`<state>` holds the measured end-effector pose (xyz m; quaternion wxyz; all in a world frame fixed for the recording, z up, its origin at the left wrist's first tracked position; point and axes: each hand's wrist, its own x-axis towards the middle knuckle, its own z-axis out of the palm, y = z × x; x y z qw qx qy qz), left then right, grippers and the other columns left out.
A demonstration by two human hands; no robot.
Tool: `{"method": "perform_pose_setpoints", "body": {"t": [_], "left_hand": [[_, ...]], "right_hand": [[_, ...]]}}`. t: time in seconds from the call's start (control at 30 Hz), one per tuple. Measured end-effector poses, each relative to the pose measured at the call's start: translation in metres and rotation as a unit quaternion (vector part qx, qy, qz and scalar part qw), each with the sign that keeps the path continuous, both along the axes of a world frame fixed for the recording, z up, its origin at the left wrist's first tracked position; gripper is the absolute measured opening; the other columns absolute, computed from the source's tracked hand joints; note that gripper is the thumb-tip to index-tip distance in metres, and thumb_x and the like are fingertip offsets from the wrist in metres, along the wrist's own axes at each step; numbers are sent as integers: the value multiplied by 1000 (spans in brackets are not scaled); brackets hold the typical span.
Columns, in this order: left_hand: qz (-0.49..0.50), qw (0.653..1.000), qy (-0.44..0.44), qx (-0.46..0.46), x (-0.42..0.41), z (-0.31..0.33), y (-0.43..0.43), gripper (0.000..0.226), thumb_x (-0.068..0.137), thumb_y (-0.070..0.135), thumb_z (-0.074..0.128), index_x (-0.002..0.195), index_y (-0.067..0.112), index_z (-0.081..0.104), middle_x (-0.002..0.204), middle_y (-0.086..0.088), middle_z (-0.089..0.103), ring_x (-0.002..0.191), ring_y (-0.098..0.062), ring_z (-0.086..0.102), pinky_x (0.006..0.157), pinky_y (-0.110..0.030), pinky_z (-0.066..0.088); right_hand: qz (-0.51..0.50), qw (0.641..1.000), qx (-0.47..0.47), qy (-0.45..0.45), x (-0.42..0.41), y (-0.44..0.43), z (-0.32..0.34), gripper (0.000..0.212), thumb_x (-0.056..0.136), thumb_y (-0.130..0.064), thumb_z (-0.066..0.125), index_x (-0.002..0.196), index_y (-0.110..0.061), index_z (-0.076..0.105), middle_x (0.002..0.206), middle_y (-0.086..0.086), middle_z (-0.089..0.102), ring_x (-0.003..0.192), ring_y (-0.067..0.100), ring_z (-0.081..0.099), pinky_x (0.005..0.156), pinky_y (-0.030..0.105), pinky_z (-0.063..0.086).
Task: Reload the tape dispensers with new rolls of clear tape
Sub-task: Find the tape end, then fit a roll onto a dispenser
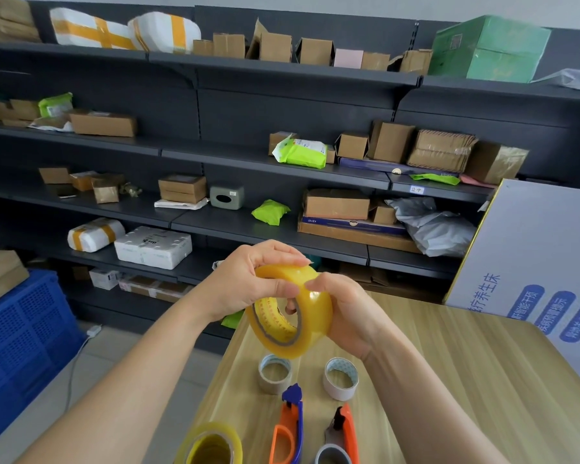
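I hold a full roll of clear yellowish tape (310, 316) up above the wooden table (449, 380) with both hands. My left hand (248, 283) grips its top edge, thumb on the near face. My right hand (345, 316) wraps its right side, fingertips on the outer band. A second full roll (211, 443) stands at the table's near left edge. Two orange and blue tape dispensers (290, 430) (340, 437) lie near me. Beyond them stand two empty cardboard cores (274, 373) (340, 378).
Dark shelves (282, 155) loaded with cardboard boxes and parcels fill the background. A blue plastic crate (21, 329) sits on the floor at left. A white printed board (543, 262) leans at the table's far right.
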<state>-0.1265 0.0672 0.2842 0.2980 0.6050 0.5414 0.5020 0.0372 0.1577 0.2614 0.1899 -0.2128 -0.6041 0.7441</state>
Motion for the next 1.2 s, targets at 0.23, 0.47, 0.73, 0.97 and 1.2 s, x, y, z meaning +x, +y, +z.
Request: {"method": "perform_pose_setpoints", "body": {"t": [0.23,0.47,0.73,0.97,1.2], "left_hand": [[29,997,72,29,-2,-10,4,32,85,19,69,116,26,67,132,11,55,123,-3,50,97,-20,44],[190,885,381,188,8,-15,8,47,77,54,58,104,20,75,104,7,64,103,-11,49,89,-48,44],[218,846,385,298,19,-19,10,25,83,29,66,82,5,76,85,-3,67,81,-18,58,70,-32,49],[198,901,309,233,17,-11,9,12,79,19,69,79,9,75,83,1,62,81,-7,54,71,-24,46],[208,895,314,238,18,-10,9,14,85,17,64,84,8,74,83,0,60,76,-8,53,67,-17,42]], "right_hand": [[10,998,-14,67,2,2,-6,48,68,-6,50,113,6,62,94,15,67,88,27,64,82,43,52],[-22,997,6,78,0,1,-9,56,69,-3,51,124,2,58,100,18,64,92,31,61,87,53,50],[-54,993,28,102,-3,0,-5,53,69,-2,51,122,3,58,99,13,67,88,22,64,74,34,55],[-65,992,67,82,-2,-1,-6,54,69,-5,53,122,-4,60,103,11,68,90,19,65,73,30,54],[-71,992,78,74,-3,1,-1,54,70,-6,55,123,-7,60,105,13,69,97,25,66,77,32,56]]}}
